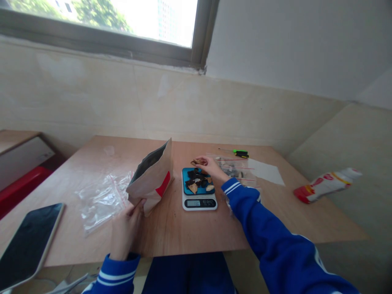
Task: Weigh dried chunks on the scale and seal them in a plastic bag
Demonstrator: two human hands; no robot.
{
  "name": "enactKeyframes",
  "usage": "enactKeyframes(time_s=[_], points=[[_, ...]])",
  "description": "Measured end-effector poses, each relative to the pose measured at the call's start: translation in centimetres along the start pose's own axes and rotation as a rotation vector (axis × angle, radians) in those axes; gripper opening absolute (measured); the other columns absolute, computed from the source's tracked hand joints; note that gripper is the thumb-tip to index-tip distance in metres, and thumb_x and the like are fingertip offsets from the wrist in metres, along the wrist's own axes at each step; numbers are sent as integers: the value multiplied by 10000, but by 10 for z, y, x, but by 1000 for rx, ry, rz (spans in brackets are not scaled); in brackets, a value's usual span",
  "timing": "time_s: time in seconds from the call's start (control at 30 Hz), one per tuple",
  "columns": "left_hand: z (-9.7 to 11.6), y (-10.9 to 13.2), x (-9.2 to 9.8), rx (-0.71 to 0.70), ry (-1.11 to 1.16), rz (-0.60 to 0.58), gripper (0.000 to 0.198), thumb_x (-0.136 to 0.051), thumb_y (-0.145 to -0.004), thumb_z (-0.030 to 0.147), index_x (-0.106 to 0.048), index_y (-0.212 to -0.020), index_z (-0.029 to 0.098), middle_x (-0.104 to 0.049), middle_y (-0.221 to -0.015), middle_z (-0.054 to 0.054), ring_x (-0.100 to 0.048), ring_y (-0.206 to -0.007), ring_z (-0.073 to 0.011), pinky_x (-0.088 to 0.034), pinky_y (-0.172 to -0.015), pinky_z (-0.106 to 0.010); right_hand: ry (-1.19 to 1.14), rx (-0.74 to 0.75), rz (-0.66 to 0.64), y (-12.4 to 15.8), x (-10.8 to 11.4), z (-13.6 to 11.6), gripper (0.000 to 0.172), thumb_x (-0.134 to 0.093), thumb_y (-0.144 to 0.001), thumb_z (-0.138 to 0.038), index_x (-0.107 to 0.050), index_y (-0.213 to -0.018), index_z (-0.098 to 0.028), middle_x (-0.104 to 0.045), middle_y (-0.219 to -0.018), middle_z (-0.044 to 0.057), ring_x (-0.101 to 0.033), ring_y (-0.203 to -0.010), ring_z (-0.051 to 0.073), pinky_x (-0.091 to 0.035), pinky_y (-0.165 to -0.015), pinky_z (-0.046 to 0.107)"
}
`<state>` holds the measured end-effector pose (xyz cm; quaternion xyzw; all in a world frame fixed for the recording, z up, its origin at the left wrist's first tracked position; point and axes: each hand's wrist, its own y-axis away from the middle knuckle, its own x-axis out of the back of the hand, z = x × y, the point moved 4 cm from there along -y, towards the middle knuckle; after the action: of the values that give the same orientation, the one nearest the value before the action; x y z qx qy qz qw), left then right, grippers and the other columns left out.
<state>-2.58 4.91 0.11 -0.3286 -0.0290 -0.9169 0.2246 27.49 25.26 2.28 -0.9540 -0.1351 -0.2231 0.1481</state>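
Observation:
My left hand (133, 218) grips the lower edge of a kraft paper pouch (150, 181), whose dark mouth gapes open and tilts toward the upper left. A red patch marks its side. Just right of it stands a small white kitchen scale (200, 204) with a blue top and a lit display. Several dark and tan dried pieces (197, 179) lie heaped on the scale. Over the scale's far edge, my right hand (210, 165) pinches a brown dried piece (198, 162) between its fingertips. What the pouch holds inside is hidden.
Clear plastic bags (104, 202) lie left of the pouch, near a phone (30, 241). Filled zip bags (235, 169), screwdrivers (241, 153) and white paper (265, 171) sit to the right. A red-and-white bottle (326, 185) stands by the right edge of the table (183, 234).

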Motion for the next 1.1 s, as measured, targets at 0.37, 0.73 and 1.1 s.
enactKeyframes(time_s=[0.37, 0.73, 1.1], points=[[1, 0, 1, 1, -37, -10, 499, -455, -742, 581, -704, -645, 159, -632, -538, -48, -509, -532, -177, -365, -534, -271, 127, 12, -167, -9, -16, -12, 230, -693, -776, -234, -679, -988, -147, -724, -1021, 91, -671, -938, 195, -507, -867, 333], [1, 1, 1, -36, -55, 14, 484, -459, -752, 558, -686, -605, 157, -654, -551, -53, -503, -518, -164, -364, -521, -262, 217, -46, -62, -3, 14, -1, 267, -612, -847, -231, -617, -1089, -118, -675, -1121, 150, -659, -988, 198, -507, -876, 332], [1, 1, 2, -42, -8, 12, 472, -483, -743, 552, -709, -655, 147, -640, -531, -37, -499, -513, -160, -376, -516, -253, 363, -43, -194, -43, -23, -6, 181, -430, -921, -160, -604, -964, -139, -687, -890, 82, -604, -791, 143, -480, -774, 269]])
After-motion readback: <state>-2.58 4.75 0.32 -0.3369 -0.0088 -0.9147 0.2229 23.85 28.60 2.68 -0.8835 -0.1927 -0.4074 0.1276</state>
